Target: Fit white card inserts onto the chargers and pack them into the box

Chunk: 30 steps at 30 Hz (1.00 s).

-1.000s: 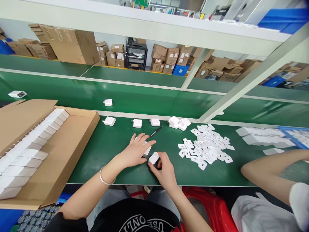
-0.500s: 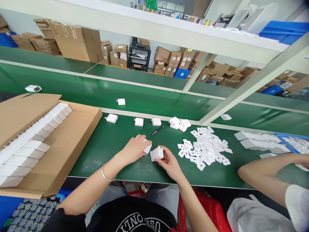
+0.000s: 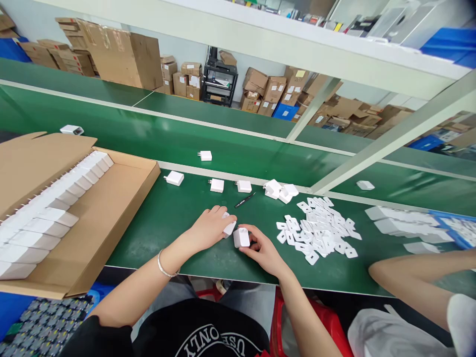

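Observation:
In the head view my left hand [image 3: 211, 228] is closed over a white charger [image 3: 229, 229], partly hidden by the fingers, low over the green bench. Close beside it, my right hand [image 3: 263, 249] grips a second white plug charger [image 3: 241, 238] between thumb and fingers. A black pen [image 3: 245, 200] lies just beyond both hands. Several more chargers rest along the bench's back edge, among them one charger [image 3: 216, 185] and another [image 3: 244, 186]. To the right of my right hand spreads a heap of small white plates [image 3: 322, 225] with cut-outs.
An open cardboard box [image 3: 111, 223] at left holds a row of white chargers. Behind the bench runs a green belt [image 3: 148, 134] carrying spaced chargers. A slanted white post [image 3: 372, 148] rises at right, near a co-worker's arm [image 3: 409, 270] and white stacks [image 3: 405, 225].
The charger in my right hand has turned slightly, showing a different face. My left hand stays in place. Chargers on the rear belt have shifted right, and the view has moved a little.

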### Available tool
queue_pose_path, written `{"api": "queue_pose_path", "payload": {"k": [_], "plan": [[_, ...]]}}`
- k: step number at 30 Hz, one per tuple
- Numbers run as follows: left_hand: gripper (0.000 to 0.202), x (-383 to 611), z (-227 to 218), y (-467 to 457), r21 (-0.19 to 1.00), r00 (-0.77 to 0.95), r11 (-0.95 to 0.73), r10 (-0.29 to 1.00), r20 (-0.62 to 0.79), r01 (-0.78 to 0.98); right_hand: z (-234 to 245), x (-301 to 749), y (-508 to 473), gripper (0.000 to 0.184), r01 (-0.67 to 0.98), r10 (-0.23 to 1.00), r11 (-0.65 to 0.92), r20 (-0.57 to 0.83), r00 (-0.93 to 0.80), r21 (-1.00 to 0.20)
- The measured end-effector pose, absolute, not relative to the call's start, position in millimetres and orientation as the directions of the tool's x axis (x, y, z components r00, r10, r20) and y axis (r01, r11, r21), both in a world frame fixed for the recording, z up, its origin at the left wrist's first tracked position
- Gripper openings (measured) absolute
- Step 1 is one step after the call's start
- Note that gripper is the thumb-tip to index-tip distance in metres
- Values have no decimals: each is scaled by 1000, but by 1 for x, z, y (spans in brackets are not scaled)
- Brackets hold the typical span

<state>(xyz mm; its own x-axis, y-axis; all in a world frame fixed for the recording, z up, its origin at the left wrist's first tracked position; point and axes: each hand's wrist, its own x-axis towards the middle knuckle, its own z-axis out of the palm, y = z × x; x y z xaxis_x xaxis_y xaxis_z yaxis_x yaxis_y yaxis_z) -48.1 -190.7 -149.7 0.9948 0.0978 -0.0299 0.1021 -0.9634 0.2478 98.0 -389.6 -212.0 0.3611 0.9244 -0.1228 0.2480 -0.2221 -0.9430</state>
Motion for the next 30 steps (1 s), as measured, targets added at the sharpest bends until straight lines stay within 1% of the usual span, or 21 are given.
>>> {"api": "queue_pose_path", "payload": {"k": [7, 9, 12, 13, 16, 18, 20, 24, 30], "plan": [[49, -48, -152, -190, 261, 995, -960, 96, -29, 101, -209, 95, -387, 53, 282, 923, -228, -114, 368, -932], [58, -48, -155, -192, 279, 995, -955, 100, -4, 97, -209, 96, -386, 53, 279, 921, -230, -116, 373, -932], [72, -46, -160, -197, 339, 991, -939, 103, 90, 67, -209, 97, -385, 55, 248, 915, -250, -144, 376, -936], [73, -44, -161, -199, 360, 987, -932, 100, 124, 49, -208, 98, -385, 56, 239, 914, -259, -158, 373, -936], [60, -39, -163, -204, 391, 982, -920, 78, 174, 4, -205, 99, -383, 56, 240, 915, -292, -197, 353, -926], [50, -34, -162, -205, 381, 985, -925, 62, 160, -4, -202, 100, -383, 56, 276, 911, -315, -207, 356, -908], [46, -29, -160, -206, 353, 989, -936, 43, 142, -10, -199, 101, -383, 54, 337, 909, -327, -197, 366, -883], [48, -22, -155, -207, 285, 993, -958, 5, 122, -30, -200, 103, -384, 54, 458, 922, -312, -148, 359, -832], [41, -21, -149, -213, 203, 990, -977, -40, 132, -66, -204, 98, -387, 55, 522, 900, -337, -104, 424, -784]]}}
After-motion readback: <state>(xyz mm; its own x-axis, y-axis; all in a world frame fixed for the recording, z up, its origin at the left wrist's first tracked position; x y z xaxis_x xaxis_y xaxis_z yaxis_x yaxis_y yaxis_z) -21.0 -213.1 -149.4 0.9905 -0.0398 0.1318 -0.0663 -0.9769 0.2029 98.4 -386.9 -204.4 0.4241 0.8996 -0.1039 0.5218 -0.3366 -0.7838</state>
